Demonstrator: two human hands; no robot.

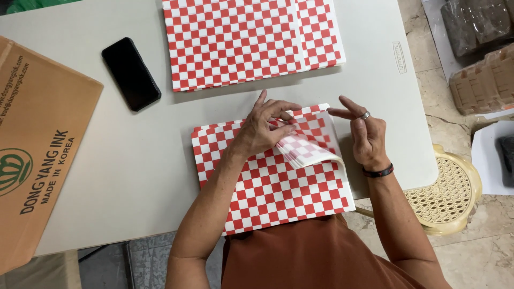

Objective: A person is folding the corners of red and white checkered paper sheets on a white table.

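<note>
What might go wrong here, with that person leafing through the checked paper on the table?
The left hand bends up a corner of the near paper stack; thin sheets could crease or tear. That stack overhangs the table edge toward the lap, so sheets might slide off. The right hand hovers off the paper, so nothing steadies that side.

Cardboard box (37, 155) cut off, perhaps flattened.
</note>
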